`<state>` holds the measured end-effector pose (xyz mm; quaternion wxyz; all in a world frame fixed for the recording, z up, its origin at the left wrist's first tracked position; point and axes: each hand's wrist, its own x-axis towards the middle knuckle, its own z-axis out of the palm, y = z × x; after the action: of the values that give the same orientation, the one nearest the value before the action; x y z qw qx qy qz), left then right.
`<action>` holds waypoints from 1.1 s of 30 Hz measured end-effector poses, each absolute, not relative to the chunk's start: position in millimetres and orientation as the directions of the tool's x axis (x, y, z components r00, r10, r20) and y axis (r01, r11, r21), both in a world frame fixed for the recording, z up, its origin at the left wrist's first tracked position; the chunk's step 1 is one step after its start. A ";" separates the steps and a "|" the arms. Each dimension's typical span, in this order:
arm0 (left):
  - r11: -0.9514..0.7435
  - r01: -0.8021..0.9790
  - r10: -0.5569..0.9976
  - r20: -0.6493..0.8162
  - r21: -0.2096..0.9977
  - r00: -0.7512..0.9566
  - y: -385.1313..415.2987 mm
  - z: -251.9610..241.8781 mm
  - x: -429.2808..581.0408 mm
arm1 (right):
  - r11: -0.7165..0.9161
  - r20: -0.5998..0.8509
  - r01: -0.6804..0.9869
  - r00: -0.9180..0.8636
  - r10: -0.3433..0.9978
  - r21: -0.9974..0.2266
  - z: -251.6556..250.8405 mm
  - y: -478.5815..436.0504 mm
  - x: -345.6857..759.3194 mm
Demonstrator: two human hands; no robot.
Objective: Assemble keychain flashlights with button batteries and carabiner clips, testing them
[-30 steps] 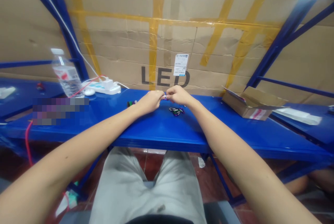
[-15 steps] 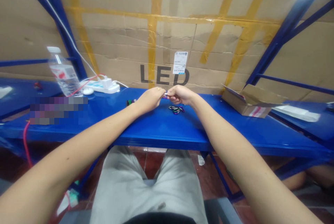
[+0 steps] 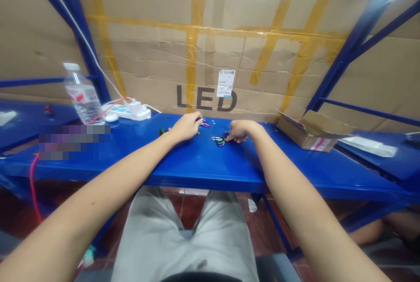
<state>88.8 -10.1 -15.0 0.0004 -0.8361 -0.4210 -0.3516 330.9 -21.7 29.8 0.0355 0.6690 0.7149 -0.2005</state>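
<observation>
My left hand (image 3: pixel 187 127) is over the blue tabletop with its fingers curled together. Just past its fingertips lies a purple carabiner (image 3: pixel 205 125); what the fingers themselves pinch, if anything, is hidden. To the right, my right hand (image 3: pixel 239 130) bends down at the wrist, fingers closed and fingertips at the edge of a small pile of coloured carabiners (image 3: pixel 219 141). It seems to grip one at the pile's right side, partly covered by the fingers. Small dark and green items (image 3: pixel 162 132) show behind my left wrist.
An open cardboard box (image 3: pixel 316 131) stands at the right. On the left are a water bottle (image 3: pixel 83 96), a white power strip (image 3: pixel 131 110) and a pixelated block (image 3: pixel 70 142). A large cardboard sheet (image 3: pixel 157 63) marked LED backs the blue table (image 3: pixel 197 168).
My hands, together before, are now apart. The right hand has come down and right to the carabiner pile; the left stays near its place. The view has tilted slightly up.
</observation>
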 end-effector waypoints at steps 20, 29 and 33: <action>-0.728 0.571 0.665 0.594 0.380 0.453 -21.0 -8.4 93.2 | 0.080 -0.024 0.352 -0.281 0.959 -0.933 26.4 -28.6 297.6; -0.777 0.551 0.599 0.627 0.304 0.498 -17.0 -5.2 91.1 | -0.002 -0.066 0.121 -0.524 0.849 -0.993 13.8 -23.9 288.1; -0.670 0.618 0.723 0.549 0.410 0.419 -9.8 -7.4 86.6 | 0.441 0.280 0.367 -0.414 0.866 -0.819 3.0 -18.5 283.6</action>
<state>86.6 -9.8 -7.4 -0.0724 -0.8393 -0.3995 -0.3615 283.6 -18.5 3.0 -0.3625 0.4018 0.7674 -0.3439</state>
